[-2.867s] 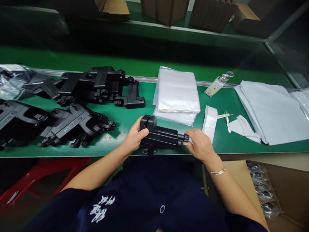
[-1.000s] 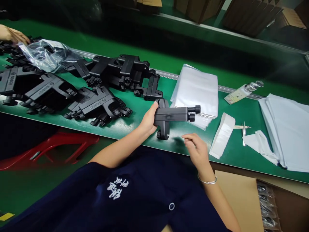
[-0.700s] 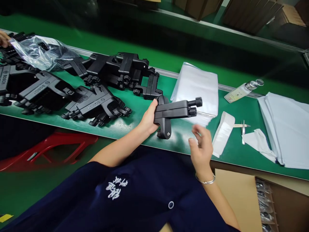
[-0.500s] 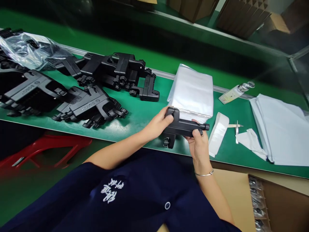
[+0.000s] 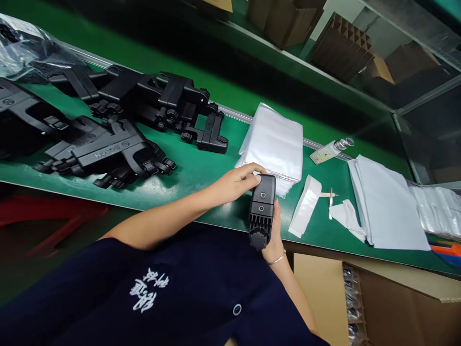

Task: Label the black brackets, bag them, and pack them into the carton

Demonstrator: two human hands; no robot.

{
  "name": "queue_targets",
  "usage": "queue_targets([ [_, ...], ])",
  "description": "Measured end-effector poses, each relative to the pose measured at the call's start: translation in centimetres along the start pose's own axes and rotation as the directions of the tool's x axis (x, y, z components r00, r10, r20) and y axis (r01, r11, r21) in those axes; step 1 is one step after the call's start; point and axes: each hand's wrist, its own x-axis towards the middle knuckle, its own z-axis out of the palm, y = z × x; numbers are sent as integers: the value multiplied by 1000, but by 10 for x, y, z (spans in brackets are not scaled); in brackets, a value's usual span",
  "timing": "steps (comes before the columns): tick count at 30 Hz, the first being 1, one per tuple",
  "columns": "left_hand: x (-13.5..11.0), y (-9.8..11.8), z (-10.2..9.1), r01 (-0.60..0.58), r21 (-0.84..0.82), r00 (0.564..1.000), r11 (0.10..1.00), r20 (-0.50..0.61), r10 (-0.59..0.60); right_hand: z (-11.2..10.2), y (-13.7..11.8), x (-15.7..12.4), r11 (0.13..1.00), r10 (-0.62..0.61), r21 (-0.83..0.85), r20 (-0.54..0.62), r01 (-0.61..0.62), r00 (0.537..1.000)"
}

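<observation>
While device is held, green worktop, cartons

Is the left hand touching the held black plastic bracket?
Touching: the head view shows the left hand, thumb against the upper corner of the bracket.

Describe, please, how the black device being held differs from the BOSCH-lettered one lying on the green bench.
Pose: the held device is held up, seen end-on; the BOSCH-lettered device lies with others on the green bench, its long side showing.
Surface: the held device shows two round fittings and ribs; the BOSCH-lettered device shows lettering.
Both are dark and have knobs.
</observation>
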Motion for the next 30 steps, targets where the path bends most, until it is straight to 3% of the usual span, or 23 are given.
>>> queue_targets([
  [4,-11,6,-7,-52,28,997,998,59,50,-7,-4,1,985,65,167,-75,-51,995],
  [7,-30,7,-16,-109,113,980,988,179,88,-22,-14,-4,964,2,262,-143,36,990],
  [10,-45,1,-24,-178,176,969,968,201,142,-39,-25,-10,961,-142,218,-142,171,980],
  [13,-52,-8,-26,-216,105,968,971,155,198,-49,-36,-14,972,-185,132,-83,194,979],
  [17,-51,-15,-20,24,-275,995,961,105,5,-54,-49,-13,975,-86,206,21,80,996],
  [19,-49,-17,-14,191,-490,981,851,125,-148,-54,-53,-11,974,-39,225,32,31,999],
  [22,-49,-21,-7,388,-640,915,663,183,-359,-50,-51,-7,980,7,200,-46,3,999],
  [26,-51,-29,-2,460,-693,866,555,214,-451,-45,-45,-4,982,50,186,-63,-37,997],
  [30,-44,-41,-6,456,-671,878,584,232,-419,-41,-50,-8,995,-24,92,-85,32,996],
])
